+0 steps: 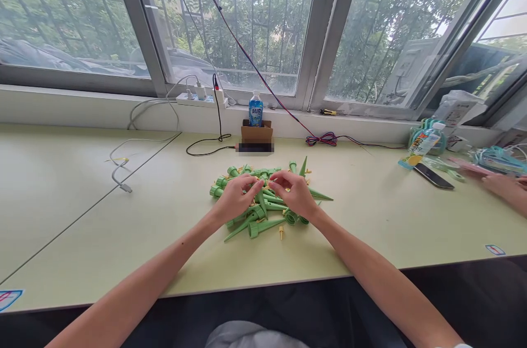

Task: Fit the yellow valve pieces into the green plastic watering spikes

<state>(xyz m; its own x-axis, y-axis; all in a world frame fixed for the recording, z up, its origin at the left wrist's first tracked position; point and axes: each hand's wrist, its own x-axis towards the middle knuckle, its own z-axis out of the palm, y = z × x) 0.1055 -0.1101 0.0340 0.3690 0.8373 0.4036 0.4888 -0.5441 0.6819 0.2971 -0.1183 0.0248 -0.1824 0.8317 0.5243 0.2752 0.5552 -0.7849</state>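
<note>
A heap of green plastic cone spikes [263, 208] with small yellow bits among them lies on the pale green table [123, 227] in front of me. My left hand [235, 197] rests over the left of the heap, fingers curled in a pinch around a green spike. My right hand [293, 192] is over the right of the heap, fingers bent and pinched toward the left hand; what it pinches is too small to name. The two hands nearly touch above the middle of the heap.
A small cardboard box [257, 136] and a blue bottle [256, 108] stand at the back by the window. Cables and a power strip [201, 97] lie back left. A phone [433, 176], bottles and another person's hand [503, 185] are at the right.
</note>
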